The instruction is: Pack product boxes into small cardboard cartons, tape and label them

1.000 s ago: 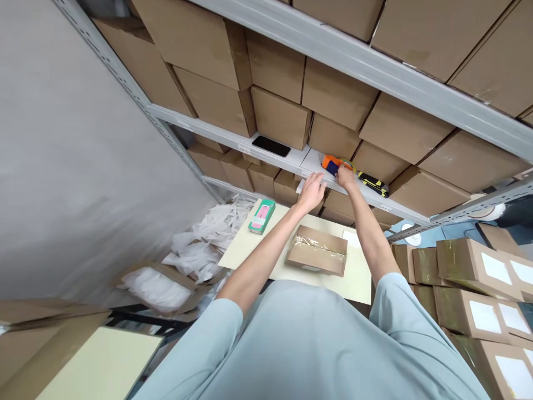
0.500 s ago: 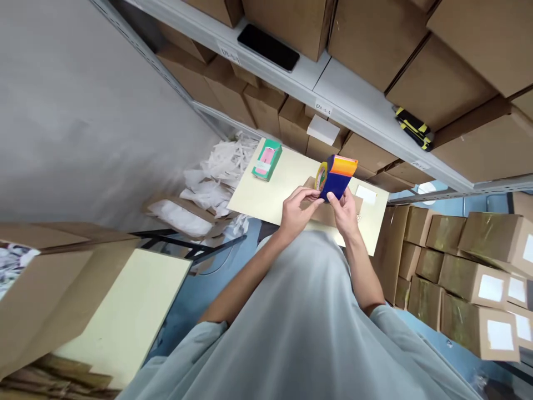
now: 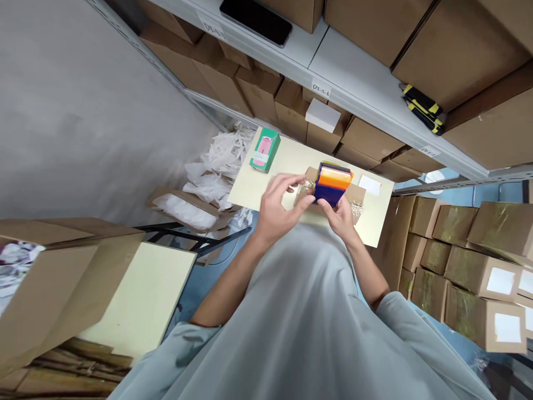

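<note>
My right hand (image 3: 341, 218) grips a blue and orange packing tape dispenser (image 3: 332, 189) above the small table. On the dispenser's far side only a sliver of the yellow tape roll shows. My left hand (image 3: 281, 206) is just left of it, fingers spread and slightly curled, the thumb close to the dispenser's lower edge; whether it touches, I cannot tell. Under the dispenser lies a small cardboard box (image 3: 357, 194), partly hidden, with shiny tape hanging at both ends.
On the pale tabletop (image 3: 245, 191) are a green and pink box (image 3: 265, 151) and a white label (image 3: 370, 185). Shelves of cartons rise behind, holding a phone (image 3: 256, 21) and yellow-black cutters (image 3: 422, 108). Taped cartons (image 3: 453, 230) are stacked right; shredded paper (image 3: 227, 158) lies left.
My left hand has moved left, off the dispenser, and its fingers have spread. My right hand has turned the dispenser, so the tape roll is mostly hidden behind it. The view has shifted slightly.
</note>
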The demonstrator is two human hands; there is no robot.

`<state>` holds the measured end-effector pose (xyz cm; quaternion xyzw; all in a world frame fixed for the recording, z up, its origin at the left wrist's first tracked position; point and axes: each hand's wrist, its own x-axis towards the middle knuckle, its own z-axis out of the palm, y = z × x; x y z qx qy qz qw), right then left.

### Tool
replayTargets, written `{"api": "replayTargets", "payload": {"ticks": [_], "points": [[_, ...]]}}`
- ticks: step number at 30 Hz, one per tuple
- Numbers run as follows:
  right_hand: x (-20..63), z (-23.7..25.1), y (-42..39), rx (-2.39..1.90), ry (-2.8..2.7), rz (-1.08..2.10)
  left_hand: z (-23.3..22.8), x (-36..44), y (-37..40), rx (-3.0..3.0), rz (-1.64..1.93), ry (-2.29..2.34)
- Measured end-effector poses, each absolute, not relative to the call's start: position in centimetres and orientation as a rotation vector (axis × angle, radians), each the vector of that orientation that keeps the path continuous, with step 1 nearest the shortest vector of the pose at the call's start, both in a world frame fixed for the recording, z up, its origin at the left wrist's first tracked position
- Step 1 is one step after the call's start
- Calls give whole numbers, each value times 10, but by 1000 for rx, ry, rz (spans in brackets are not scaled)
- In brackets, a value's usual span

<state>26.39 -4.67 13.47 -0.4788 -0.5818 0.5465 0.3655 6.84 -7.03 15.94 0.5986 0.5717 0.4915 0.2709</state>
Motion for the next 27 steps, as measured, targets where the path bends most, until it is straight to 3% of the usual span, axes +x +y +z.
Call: {"api": "replayTargets", "payload": {"ticks": [11, 27], "points": [[319, 151, -50, -1278, -1938, 1246, 243, 48, -31, 1701, 1138, 1273], [339, 162, -49, -1173, -2203, 984, 230, 68, -37, 1835, 1143, 1250]]}}
